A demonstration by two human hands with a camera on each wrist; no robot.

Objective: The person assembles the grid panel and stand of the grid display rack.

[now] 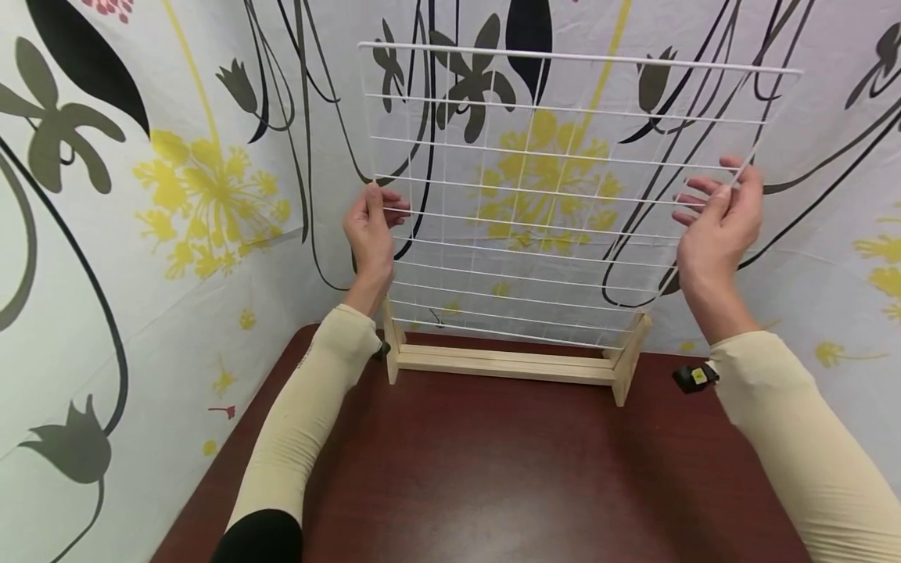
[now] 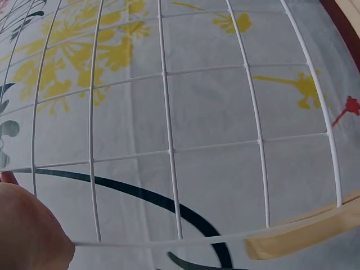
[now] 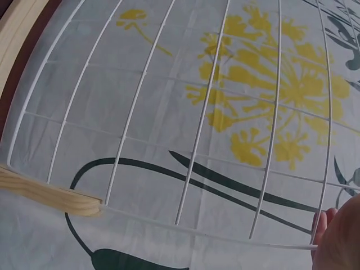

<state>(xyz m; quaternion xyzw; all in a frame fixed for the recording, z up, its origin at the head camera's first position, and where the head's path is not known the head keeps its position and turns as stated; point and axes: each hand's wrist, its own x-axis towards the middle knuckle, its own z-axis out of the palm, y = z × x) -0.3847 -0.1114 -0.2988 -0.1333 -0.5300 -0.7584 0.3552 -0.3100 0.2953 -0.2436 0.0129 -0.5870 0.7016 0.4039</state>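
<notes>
A white wire grid panel (image 1: 542, 191) stands upright in a pale wooden base (image 1: 507, 363) at the far edge of a dark red-brown table (image 1: 493, 469). My left hand (image 1: 383, 205) grips the panel's left edge at mid height, fingers curled round the wire. My right hand (image 1: 714, 191) holds the right edge at about the same height, thumb behind and fingers in front. The left wrist view shows the grid (image 2: 169, 152), a wooden upright (image 2: 304, 233) and part of my left hand (image 2: 28, 230). The right wrist view shows the grid (image 3: 197, 152), the other upright (image 3: 50, 197) and my right hand (image 3: 340, 239).
White cloth printed with yellow and dark flowers (image 1: 176, 195) hangs close behind the panel and along both sides of the table. Bare tabletop lies between the base and me. Small black wrist cameras (image 1: 693, 378) sit on my cream sleeves.
</notes>
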